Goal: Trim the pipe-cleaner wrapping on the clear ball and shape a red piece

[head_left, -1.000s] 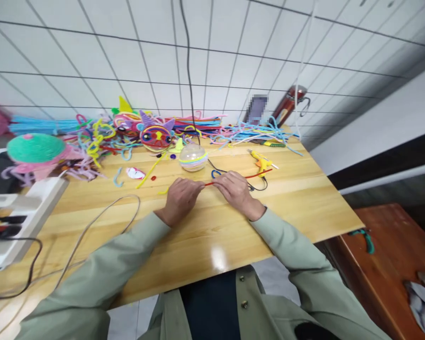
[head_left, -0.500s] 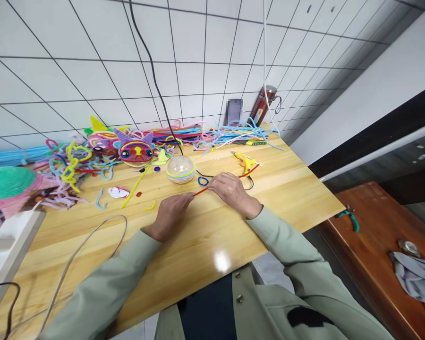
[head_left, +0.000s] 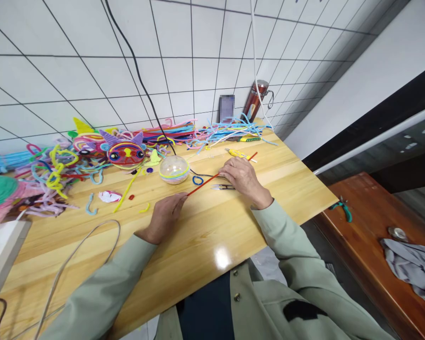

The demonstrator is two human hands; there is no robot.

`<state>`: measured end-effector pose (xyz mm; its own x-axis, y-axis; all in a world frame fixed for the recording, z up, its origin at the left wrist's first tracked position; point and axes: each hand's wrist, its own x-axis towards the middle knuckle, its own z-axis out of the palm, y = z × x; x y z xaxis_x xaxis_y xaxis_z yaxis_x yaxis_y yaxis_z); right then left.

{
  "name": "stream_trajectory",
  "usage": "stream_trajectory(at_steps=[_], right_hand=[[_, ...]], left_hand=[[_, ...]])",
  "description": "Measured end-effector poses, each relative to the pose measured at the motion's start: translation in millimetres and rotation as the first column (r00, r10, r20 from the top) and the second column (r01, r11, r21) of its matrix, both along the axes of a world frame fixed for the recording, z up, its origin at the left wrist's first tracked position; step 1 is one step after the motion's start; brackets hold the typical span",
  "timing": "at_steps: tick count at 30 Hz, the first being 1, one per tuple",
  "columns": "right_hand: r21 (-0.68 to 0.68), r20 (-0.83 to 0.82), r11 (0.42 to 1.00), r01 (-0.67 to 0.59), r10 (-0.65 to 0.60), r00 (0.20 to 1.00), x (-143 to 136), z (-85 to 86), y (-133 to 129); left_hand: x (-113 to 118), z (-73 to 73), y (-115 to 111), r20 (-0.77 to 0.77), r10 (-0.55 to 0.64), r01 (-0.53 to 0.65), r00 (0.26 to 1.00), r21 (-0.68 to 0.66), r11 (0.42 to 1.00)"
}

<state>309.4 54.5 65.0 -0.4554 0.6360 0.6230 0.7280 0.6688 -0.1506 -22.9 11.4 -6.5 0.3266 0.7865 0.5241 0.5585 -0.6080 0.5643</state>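
I can see a person's two bare hands pulling a thin, fuzzy red stick (head_left: 203,184) out straight over the shiny, pale wooden table (head_left: 212,231). The left hand (head_left: 163,215) pinches it at the near left end, with finger and thumb pressed together. The right hand (head_left: 243,178) pinches it farther along, and its fingers are bent over — the far tip pokes out past that hand. The stick slopes up from near left to far right.

Just under the right hand lies a pair of little snips with silver blades (head_left: 222,187). A blue fuzzy loop (head_left: 197,180) sits to the left of the snips. Farther left is a see-through round plastic ball (head_left: 174,170) with yellow and pale rings around it. A yellow glue gun (head_left: 238,153) is behind the right hand, so I see only part of it.

Near the left hand is a small curved yellow bit (head_left: 145,208), and beyond that a long, fuzzy yellow stick (head_left: 128,191). Farther back on the left there's a red toy face with purple horns (head_left: 126,153) — it's next to a big, messy heap of coloured fuzzy sticks (head_left: 58,167). A tall red-brown flask with a silver lid (head_left: 254,103) leans at the wall, far right.
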Motion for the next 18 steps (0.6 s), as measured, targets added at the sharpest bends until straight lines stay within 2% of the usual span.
stream_trajectory(at_steps=[3, 5, 9, 15, 18], right_hand=[[0.081, -0.108, 0.992, 0.099, -0.091, 0.990, -8, 6.2, -13], [0.091, -0.175, 0.988, 0.123, -0.106, 0.979, -20, 9.9, -26], [0.025, -0.148, 1.000, 0.016, -0.012, 0.989, -46, 13.2, -44], [-0.025, -0.086, 0.995, -0.092, 0.089, 0.992, -52, 8.0, -29], [-0.048, -0.119, 0.993, -0.104, 0.097, 0.988, -46, 12.3, -22]], left_hand=[[4, 8.5, -4, 0.043, 0.011, -0.008, 0.999, -0.068, 0.998], [8, 14.6, -7, 0.077, 0.016, -0.008, 0.997, -0.113, 0.994], [14, 25.9, -12, 0.148, 0.027, 0.002, 0.989, -0.194, 0.981], [19, 44.5, -16, 0.242, 0.058, 0.017, 0.969, -0.296, 0.955], [20, 55.8, -14, 0.373, 0.087, 0.093, 0.924, -0.440, 0.893]])
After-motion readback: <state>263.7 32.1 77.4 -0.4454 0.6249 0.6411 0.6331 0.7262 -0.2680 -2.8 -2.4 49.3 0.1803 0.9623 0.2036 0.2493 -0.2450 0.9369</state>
